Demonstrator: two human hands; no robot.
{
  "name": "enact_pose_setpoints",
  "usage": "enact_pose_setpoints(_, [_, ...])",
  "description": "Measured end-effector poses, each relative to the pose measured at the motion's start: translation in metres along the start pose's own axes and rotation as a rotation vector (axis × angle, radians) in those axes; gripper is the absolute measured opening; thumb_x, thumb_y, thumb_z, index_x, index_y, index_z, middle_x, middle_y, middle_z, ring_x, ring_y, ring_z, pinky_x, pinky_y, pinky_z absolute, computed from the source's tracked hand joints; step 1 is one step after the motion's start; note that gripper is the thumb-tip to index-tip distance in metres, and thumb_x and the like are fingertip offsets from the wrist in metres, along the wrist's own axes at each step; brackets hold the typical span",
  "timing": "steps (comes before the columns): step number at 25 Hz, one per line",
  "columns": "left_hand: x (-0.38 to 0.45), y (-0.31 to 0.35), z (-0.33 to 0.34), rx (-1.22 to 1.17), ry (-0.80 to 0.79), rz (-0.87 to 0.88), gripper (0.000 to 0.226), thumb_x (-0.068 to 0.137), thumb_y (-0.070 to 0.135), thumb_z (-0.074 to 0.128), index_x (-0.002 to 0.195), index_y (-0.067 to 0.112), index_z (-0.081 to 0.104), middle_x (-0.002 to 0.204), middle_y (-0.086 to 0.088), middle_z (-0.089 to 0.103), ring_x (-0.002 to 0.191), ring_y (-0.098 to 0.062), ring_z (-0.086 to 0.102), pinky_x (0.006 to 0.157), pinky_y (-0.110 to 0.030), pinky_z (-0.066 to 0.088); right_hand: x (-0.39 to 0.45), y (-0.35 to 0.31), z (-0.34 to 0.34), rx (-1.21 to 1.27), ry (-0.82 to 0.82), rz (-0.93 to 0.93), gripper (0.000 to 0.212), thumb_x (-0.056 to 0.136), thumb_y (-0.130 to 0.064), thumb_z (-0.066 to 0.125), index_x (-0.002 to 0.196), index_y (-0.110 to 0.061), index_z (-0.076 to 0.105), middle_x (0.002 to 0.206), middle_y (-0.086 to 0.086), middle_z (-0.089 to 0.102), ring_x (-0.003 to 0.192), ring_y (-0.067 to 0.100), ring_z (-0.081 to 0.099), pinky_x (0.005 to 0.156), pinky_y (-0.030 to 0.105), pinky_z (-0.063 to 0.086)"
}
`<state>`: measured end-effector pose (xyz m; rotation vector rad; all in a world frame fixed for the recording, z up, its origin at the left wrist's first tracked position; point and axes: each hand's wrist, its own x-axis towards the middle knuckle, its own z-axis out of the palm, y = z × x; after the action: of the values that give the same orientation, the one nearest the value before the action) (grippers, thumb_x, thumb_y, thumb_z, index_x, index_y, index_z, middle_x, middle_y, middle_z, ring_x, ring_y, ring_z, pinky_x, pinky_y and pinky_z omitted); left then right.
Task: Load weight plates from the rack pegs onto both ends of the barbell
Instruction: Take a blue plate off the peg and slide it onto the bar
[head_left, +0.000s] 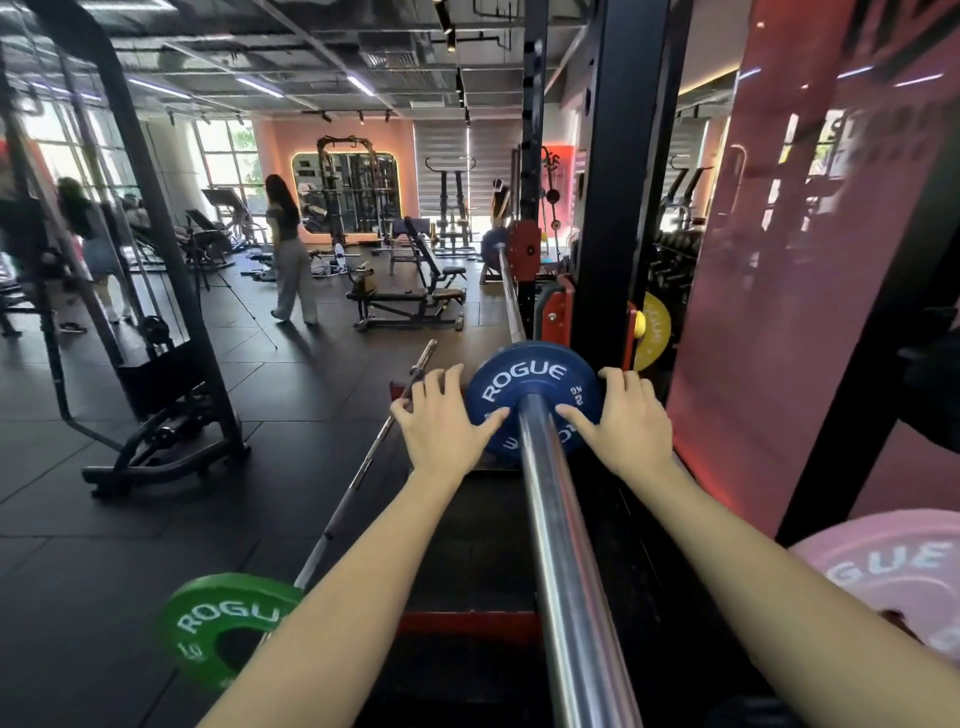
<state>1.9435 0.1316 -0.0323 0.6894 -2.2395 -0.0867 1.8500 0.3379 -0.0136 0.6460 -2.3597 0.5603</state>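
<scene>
Both my hands — left hand (441, 421), right hand (631, 418) — grasp the blue plate (524, 376) between them; I'd push evenly, square along the barbell sleeve (561, 545).

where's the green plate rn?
Head view, bottom left: the green plate sits on the end of a second bar lying on the floor, just left of the left forearm, away from the blue plate.
</scene>
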Motion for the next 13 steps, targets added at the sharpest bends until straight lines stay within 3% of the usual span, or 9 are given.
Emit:
enact_pose_setpoints(10, [-0.056,-0.013,-0.054,-0.166,0.039,0.090,0.079,0.076,0.083,0.043,0.132,0.027,0.050,0.130,0.002,0.055,0.117,-0.021,0.051,0.093,-0.049,0.035,-0.070,-0.022,-0.058,0.015,-0.073,0.007,0.062,0.090,-0.063,0.049,0.132,-0.017,0.048,0.120,0.004,0.057,0.119,0.026,0.048,0.084,0.039,0.050])
enact_pose_setpoints(13, [-0.075,-0.012,-0.081,-0.180,0.040,0.093,0.080,0.077,0.083,0.044,0.134,0.026,0.049,0.133,0.003,0.054,0.120,-0.020,0.048,0.095,-0.048,0.033,-0.095,-0.029,-0.081,0.020,-0.062,0.008,0.060,0.091,-0.061,0.049,0.132,-0.017,0.049,0.120,0.004,0.056,0.116,0.024,0.048,0.084,0.037,0.047])
